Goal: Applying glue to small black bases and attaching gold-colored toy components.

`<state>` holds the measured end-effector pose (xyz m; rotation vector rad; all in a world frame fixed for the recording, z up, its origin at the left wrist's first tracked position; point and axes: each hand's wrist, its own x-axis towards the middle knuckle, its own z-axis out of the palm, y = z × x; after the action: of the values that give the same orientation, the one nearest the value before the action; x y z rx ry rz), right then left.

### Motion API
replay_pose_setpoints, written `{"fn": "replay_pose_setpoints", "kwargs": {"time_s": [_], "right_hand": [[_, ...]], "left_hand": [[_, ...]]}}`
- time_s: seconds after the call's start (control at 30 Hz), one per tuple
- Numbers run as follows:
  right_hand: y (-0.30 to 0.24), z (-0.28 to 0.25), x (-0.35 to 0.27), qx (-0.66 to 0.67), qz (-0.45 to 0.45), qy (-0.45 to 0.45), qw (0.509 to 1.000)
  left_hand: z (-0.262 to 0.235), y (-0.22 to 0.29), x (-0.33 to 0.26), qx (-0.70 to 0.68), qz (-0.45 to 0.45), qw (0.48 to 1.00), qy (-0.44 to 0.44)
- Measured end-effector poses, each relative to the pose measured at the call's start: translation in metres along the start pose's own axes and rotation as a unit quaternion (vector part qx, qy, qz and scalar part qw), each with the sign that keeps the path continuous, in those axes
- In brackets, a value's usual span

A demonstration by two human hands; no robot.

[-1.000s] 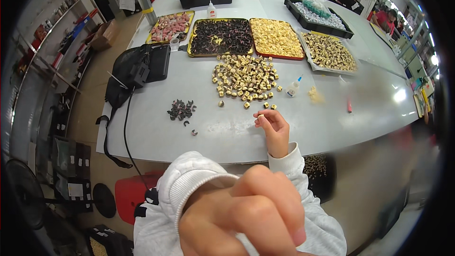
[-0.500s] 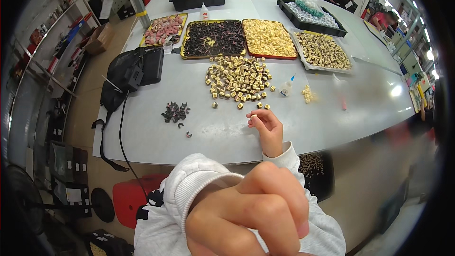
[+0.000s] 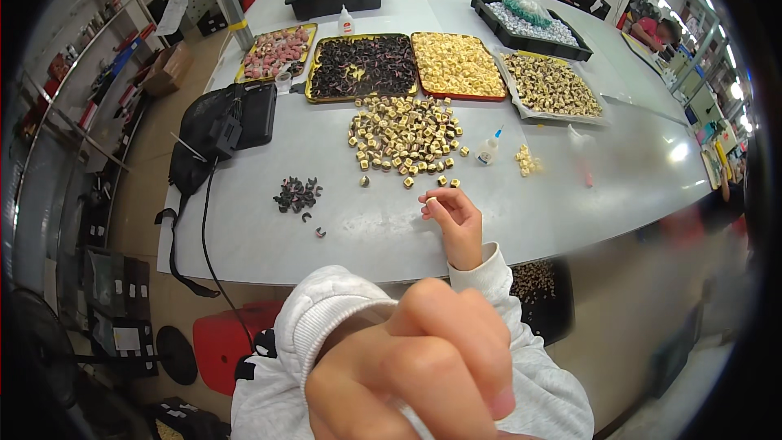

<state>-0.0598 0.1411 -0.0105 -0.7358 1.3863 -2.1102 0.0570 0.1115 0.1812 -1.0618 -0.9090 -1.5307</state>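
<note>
Close to the camera, my left hand (image 3: pixel 415 363) is curled with its fingers bent in, and whatever it may grip is hidden. Over the near part of the table, my right hand (image 3: pixel 460 226) pinches a small cream-coloured piece (image 3: pixel 430 200) between thumb and fingers. Just beyond it spreads a pile of small cream-and-dark blocks (image 3: pixel 403 143), a few lying apart at its near edge. Left of the right hand is a heap of dark, curved C-shaped pieces (image 3: pixel 297 194). A little cluster of cream pieces (image 3: pixel 527 160) sits to the right, beside a small blue-tipped bottle (image 3: pixel 488 149).
Across the table stand trays of pink pieces (image 3: pixel 277 53), dark curved pieces (image 3: pixel 362 65), cream pieces (image 3: pixel 456 63) and cream-and-dark blocks (image 3: pixel 554 85). Farther back are two black bins (image 3: pixel 336 4) (image 3: pixel 533 33). A black bag (image 3: pixel 208 134) with a cable lies at the left edge.
My left hand has shifted slightly left and down in the view. The right hand keeps its pinch on the cream piece; the whole scene has moved a little left.
</note>
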Motion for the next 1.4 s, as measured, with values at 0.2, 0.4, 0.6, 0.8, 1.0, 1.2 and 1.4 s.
{"fn": "replay_pose_setpoints", "kwargs": {"time_s": [0.2, 0.4, 0.6, 0.8, 1.0, 1.2, 1.4], "right_hand": [[0.000, 0.002, 0.000, -0.002, 0.000, 0.001, 1.000], [0.000, 0.003, 0.000, -0.006, 0.002, 0.007, 1.000], [0.000, 0.003, 0.002, -0.004, 0.003, 0.006, 1.000], [-0.003, 0.004, 0.000, -0.012, -0.049, 0.051, 0.997], [-0.002, 0.003, -0.002, -0.012, -0.040, 0.048, 0.998], [0.000, 0.002, -0.002, -0.014, -0.034, 0.054, 0.998], [-0.001, 0.006, 0.006, -0.018, -0.043, 0.066, 0.997]], "left_hand": [[0.002, 0.014, 0.002, -0.006, -0.046, 0.999, 0.018], [0.011, 0.031, 0.007, 0.018, -0.117, 0.992, 0.051], [-0.018, 0.044, 0.010, -0.036, -0.136, 0.985, -0.103], [-0.032, 0.055, 0.021, -0.125, -0.120, 0.964, -0.201], [-0.040, 0.061, 0.021, -0.388, -0.142, 0.855, -0.313], [-0.021, 0.037, -0.002, -0.187, -0.226, 0.950, 0.111], [0.002, 0.041, 0.005, -0.058, -0.342, 0.935, -0.069]]}}
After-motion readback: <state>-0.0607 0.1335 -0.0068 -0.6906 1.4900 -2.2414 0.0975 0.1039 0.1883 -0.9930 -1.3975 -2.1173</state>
